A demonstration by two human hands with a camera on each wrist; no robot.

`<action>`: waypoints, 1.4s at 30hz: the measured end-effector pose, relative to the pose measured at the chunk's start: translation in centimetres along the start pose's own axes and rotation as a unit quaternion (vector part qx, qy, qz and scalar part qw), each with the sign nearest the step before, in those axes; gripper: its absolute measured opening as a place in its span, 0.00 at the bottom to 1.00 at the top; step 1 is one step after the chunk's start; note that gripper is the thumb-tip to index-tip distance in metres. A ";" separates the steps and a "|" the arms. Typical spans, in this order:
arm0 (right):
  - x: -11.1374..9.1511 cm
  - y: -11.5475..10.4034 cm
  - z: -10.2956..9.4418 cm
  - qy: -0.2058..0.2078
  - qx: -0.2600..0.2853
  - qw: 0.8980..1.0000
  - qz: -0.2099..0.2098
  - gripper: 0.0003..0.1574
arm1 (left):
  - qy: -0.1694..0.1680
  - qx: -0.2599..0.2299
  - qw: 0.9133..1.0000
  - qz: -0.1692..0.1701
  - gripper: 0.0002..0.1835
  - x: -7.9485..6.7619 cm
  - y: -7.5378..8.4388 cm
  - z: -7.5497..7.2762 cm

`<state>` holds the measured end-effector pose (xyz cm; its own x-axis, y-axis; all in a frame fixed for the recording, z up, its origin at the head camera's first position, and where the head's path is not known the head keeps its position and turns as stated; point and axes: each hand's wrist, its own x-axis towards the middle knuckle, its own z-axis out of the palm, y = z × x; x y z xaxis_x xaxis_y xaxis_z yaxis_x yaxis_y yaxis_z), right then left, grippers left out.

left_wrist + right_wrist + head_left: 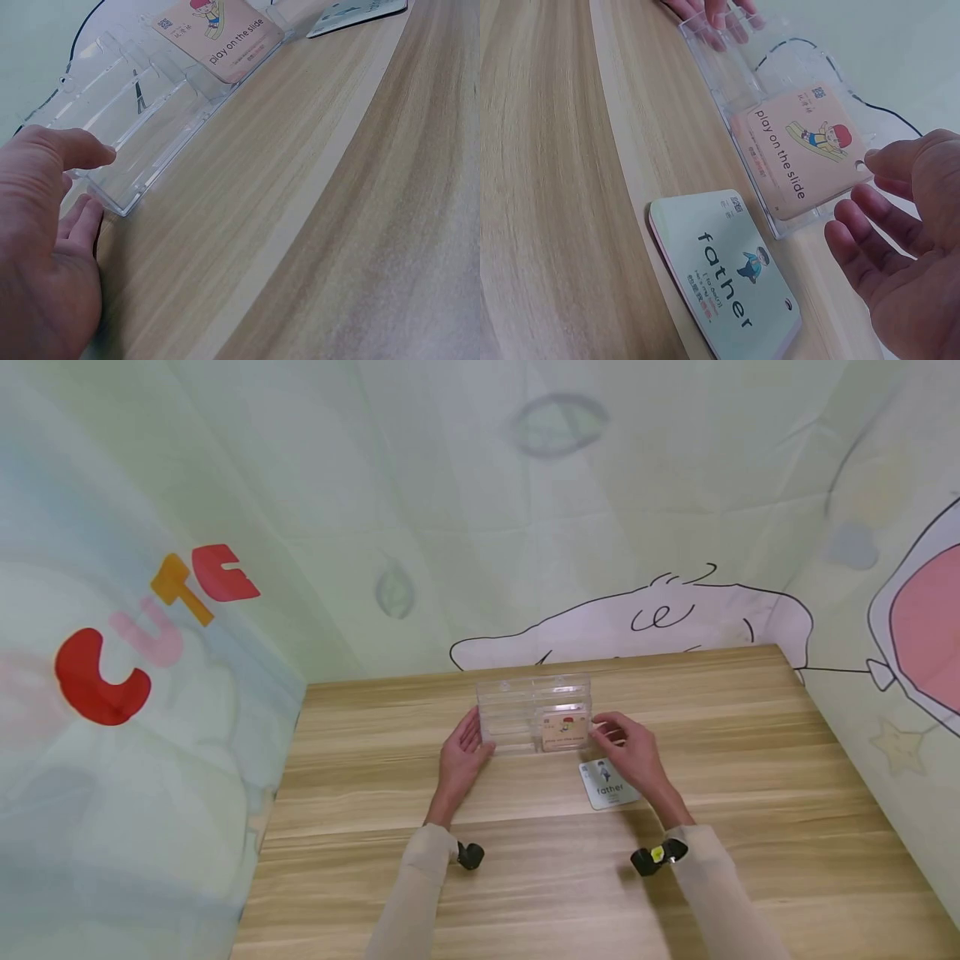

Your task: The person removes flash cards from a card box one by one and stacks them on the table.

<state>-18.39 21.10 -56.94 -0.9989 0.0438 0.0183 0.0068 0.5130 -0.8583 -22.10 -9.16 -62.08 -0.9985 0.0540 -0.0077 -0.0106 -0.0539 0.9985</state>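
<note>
Centre of head view: clear card holder (534, 714) on wooden table (375, 877), one "play on the slide" card (802, 150) already slotted at its right end. Left hand (461, 756), fingers straight, steadies left end. Right hand (630, 752), fingers apart and relaxed, hovers by right end, empty. "Father" card stack (731, 281) lies on table below holder, unslotted; other slots look vacant.

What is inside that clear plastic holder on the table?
In the clear plastic holder, one card reading "play on the slide" stands in the front right slot. The left slots look empty. Whatever may stand behind that card is hidden.
</note>
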 end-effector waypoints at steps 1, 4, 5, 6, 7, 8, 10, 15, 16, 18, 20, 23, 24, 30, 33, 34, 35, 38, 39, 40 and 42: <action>0.0 0.0 0.1 -0.001 0.001 1.000 0.001 0.19 | 0.000 0.001 1.000 0.000 0.40 0.0 0.0 0.0; 0.1 0.0 0.2 -0.005 0.001 1.000 0.003 0.20 | 0.002 0.001 1.000 -0.001 0.40 0.0 0.0 0.0; 0.1 -0.1 0.2 -0.006 0.001 1.000 0.004 0.20 | 0.001 -0.001 1.000 0.000 0.40 0.0 0.0 0.0; 0.2 -0.1 0.2 -0.007 0.002 1.000 0.004 0.20 | 0.001 -0.002 1.000 0.000 0.40 0.1 -0.1 0.0; 0.2 -0.1 0.2 -0.007 0.003 1.000 0.005 0.20 | 0.002 -0.003 1.000 0.000 0.40 0.1 -0.1 0.0; 0.2 -0.1 0.2 -0.008 0.003 1.000 0.006 0.20 | 0.001 -0.005 1.000 0.001 0.40 0.1 0.0 0.0; 0.3 -0.1 0.2 -0.009 0.006 1.000 0.007 0.20 | 0.002 -0.007 1.000 0.002 0.40 0.1 0.0 0.0; 0.3 0.0 0.3 -0.014 0.008 1.000 0.007 0.19 | 0.001 -0.009 1.000 0.002 0.40 0.0 -0.1 0.0; 0.3 0.0 0.4 -0.014 0.010 1.000 0.006 0.19 | 0.001 -0.009 1.000 0.002 0.40 0.0 -0.2 0.0; 0.3 0.1 0.5 -0.016 0.010 1.000 0.002 0.19 | 0.002 -0.008 1.000 0.003 0.40 0.1 -0.2 0.0; 0.3 0.1 0.6 -0.018 0.012 1.000 -0.001 0.19 | 0.003 -0.008 1.000 0.003 0.40 0.1 -0.3 0.0; 0.3 0.2 0.7 -0.019 0.015 1.000 -0.003 0.19 | 0.003 -0.009 1.000 0.005 0.40 0.2 -0.3 0.0; 0.3 0.2 0.7 -0.018 0.015 1.000 -0.004 0.19 | 0.003 -0.009 1.000 0.005 0.39 0.1 -0.3 0.0; 0.4 0.3 0.9 -0.019 0.027 0.999 -0.007 0.20 | -0.001 -0.007 1.000 0.009 0.39 0.2 -0.2 0.0; 0.4 0.4 1.0 -0.020 0.033 0.999 -0.005 0.20 | -0.001 -0.006 1.000 0.008 0.39 0.2 -0.2 0.0; 0.4 0.4 1.0 -0.021 0.035 0.999 -0.005 0.20 | 0.000 -0.006 1.000 0.007 0.39 0.2 -0.2 0.0; 0.4 0.4 1.1 -0.021 0.036 0.999 -0.004 0.19 | -0.001 -0.006 1.000 0.007 0.39 0.2 -0.2 0.0; 0.5 0.5 1.1 -0.021 0.039 0.999 -0.002 0.19 | 0.000 -0.007 1.000 0.005 0.40 0.2 -0.2 0.1; 0.5 0.5 1.1 -0.020 0.041 0.999 -0.001 0.19 | 0.000 -0.006 1.000 0.005 0.40 0.2 -0.2 0.1; 0.5 0.5 1.2 -0.019 0.043 0.999 0.001 0.19 | 0.000 -0.006 1.000 0.004 0.40 0.2 -0.2 0.1; 0.4 0.5 1.2 -0.015 0.045 0.999 0.004 0.19 | 0.001 -0.006 1.000 0.004 0.40 0.2 -0.2 0.1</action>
<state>-18.88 20.37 -57.97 -0.9998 0.0208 -0.0028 0.0115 0.4329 -0.9014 -22.26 -9.04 -62.24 -0.9987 0.0511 -0.0002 -0.0036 -0.0660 0.9978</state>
